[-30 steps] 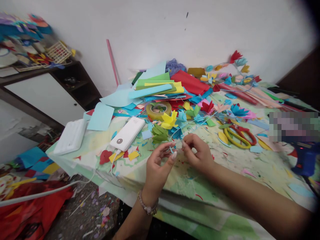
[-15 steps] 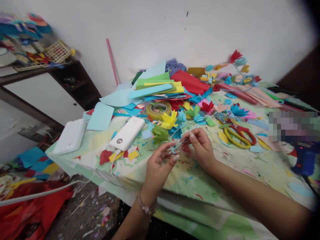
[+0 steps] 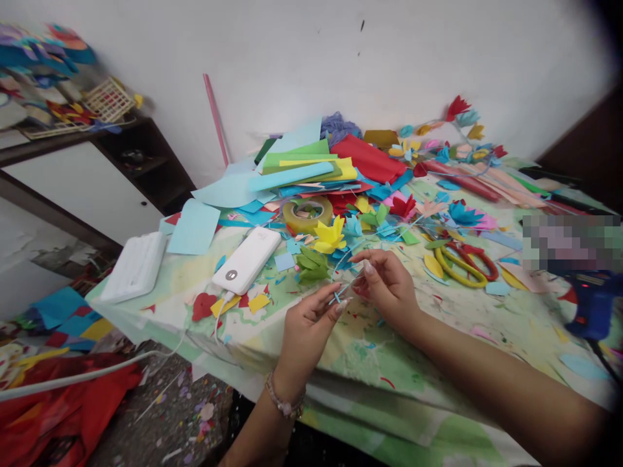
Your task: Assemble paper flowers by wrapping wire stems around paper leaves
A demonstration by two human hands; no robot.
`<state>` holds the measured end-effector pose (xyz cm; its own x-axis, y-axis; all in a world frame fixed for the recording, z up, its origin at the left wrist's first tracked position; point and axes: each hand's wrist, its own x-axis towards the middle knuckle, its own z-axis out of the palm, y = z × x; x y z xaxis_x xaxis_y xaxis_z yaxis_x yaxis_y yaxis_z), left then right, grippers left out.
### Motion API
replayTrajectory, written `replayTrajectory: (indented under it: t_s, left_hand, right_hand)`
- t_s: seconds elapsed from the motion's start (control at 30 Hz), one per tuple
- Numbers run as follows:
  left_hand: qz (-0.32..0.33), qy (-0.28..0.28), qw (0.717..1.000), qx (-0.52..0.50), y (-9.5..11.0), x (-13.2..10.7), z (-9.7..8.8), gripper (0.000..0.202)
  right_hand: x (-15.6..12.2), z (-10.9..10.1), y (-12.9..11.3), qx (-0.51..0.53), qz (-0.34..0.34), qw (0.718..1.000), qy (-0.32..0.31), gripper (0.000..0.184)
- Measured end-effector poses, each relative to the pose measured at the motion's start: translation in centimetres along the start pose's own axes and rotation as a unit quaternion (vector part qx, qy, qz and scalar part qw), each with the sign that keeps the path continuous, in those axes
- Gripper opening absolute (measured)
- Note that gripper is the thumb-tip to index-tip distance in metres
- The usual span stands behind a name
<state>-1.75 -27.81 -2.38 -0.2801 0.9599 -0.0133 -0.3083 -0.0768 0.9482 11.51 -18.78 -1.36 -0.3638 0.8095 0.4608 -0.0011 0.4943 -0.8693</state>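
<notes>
My left hand (image 3: pixel 307 331), with a beaded bracelet at the wrist, pinches one end of a thin light-blue twisted strip (image 3: pixel 346 286) between thumb and fingers. The fingertips of my right hand (image 3: pixel 392 290) close on the strip's other part, so it runs between both hands above the table. Whether it is paper or wrapped wire I cannot tell. Just behind the hands lie a green paper flower (image 3: pixel 313 264) and a yellow paper flower (image 3: pixel 329 235). Yellow-and-red-handled scissors (image 3: pixel 460 272) rest to the right of my right hand.
A white power bank (image 3: pixel 248 259) with a cable and a white box (image 3: pixel 134 267) lie at left on the covered table (image 3: pixel 350 363). Behind are a tape roll (image 3: pixel 306 214), stacked coloured paper (image 3: pixel 302 170) and more paper flowers. A blue glue gun (image 3: pixel 591 301) stands at right.
My fingers shift slightly on the strip, and the right fingertips move a little. The view turns slightly; everything on the table stays where it was.
</notes>
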Motion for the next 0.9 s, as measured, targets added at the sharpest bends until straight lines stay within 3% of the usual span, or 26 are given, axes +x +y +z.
replayTrajectory:
  t_s: [0.1, 0.2, 0.33, 0.43, 0.5, 0.9]
  left_hand:
    - [-0.008, 0.013, 1.0, -0.008, 0.1, 0.0, 0.0, 0.032]
    - [-0.018, 0.019, 0.999, -0.018, 0.2, 0.0, 0.1, 0.033]
    - [-0.021, 0.007, 0.999, -0.032, 0.2, 0.0, 0.2, 0.032]
    - [-0.02, -0.006, 0.999, -0.039, 0.0, 0.1, 0.1, 0.031]
    - [-0.016, -0.009, 0.999, -0.039, -0.2, 0.1, 0.1, 0.03]
    - [-0.023, -0.019, 0.998, -0.061, 0.1, 0.2, 0.1, 0.03]
  right_hand:
    - [0.8, -1.4, -1.5, -0.14, -0.111, 0.984, -0.023, 0.013]
    - [2.2, -3.0, -4.1, -0.297, -0.155, 0.928, -0.165, 0.015]
    - [3.3, -3.6, -7.7, -0.452, -0.079, 0.849, -0.262, 0.023]
    - [3.4, -2.7, -9.6, -0.523, 0.001, 0.791, -0.319, 0.016]
    - [3.4, -2.1, -10.1, -0.539, 0.027, 0.766, -0.349, 0.012]
    - [3.5, -1.1, -8.6, -0.563, 0.026, 0.751, -0.344, 0.008]
